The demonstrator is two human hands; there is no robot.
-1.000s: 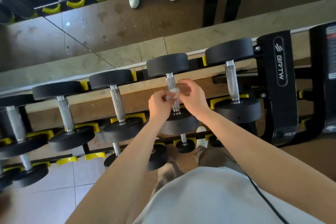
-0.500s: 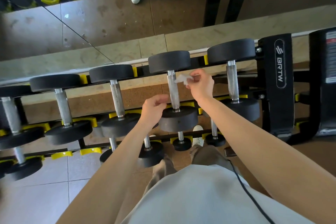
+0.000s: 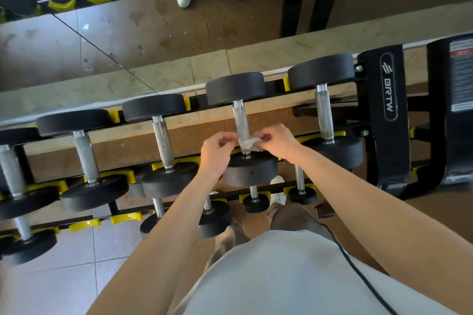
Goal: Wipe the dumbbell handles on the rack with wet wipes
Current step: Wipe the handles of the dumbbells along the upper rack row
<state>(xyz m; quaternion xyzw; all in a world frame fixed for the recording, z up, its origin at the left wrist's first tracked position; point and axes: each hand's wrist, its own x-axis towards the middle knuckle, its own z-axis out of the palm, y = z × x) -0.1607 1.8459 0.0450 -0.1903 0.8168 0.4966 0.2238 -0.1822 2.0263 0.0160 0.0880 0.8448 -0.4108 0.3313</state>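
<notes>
Nearest the camera is a pale grey shirt (image 3: 281,276) with a thin black cable (image 3: 358,271) running down its right side. Beyond it are khaki trousers (image 3: 289,215) and a white shoe (image 3: 277,197). Both bare forearms reach forward and converge.

The left hand (image 3: 217,151) is knuckles up, its fingers curled, and its grip pinches the left end of the wet wipe (image 3: 249,143). The right hand (image 3: 277,143) faces it from the other side, thumb and fingertips pinching the wipe's right end. The white wipe is crumpled and wrapped around the lower end of the knurled steel handle (image 3: 240,120), just above the near black head of the dumbbell (image 3: 249,172).

That dumbbell lies on the upper tier of the rack (image 3: 391,120), second from the right in a row of similar black-headed dumbbells, each resting in yellow cradles (image 3: 125,218). A lower tier carries smaller dumbbells. The floor (image 3: 51,276) under the rack is pale tile on the left and brown further right.

Behind the rack runs a light stone ledge (image 3: 166,77), and above it a mirror (image 3: 153,20) reflects dumbbells, yellow cradles and two white shoes.

The rack's black upright at the right bears a logo and the white letters "BRTW". Further right, a black piece of equipment carries a red and white label (image 3: 460,77), too small to read.
</notes>
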